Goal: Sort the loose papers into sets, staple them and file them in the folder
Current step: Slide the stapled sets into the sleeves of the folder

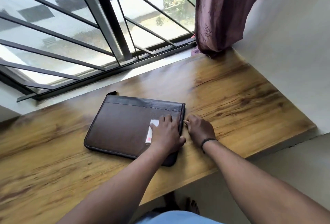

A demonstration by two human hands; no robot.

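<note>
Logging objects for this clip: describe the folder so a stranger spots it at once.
On the wooden desk below the barred window lies a dark brown zip folder, closed and flat. A white label sits on its cover under the left hand.

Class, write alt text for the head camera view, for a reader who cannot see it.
A closed brown zip folder lies on a wooden desk under a barred window. The left hand presses flat on its cover beside a white label, while the right hand pinches at the zip on its right edge. A purple curtain hangs at the right.
</note>
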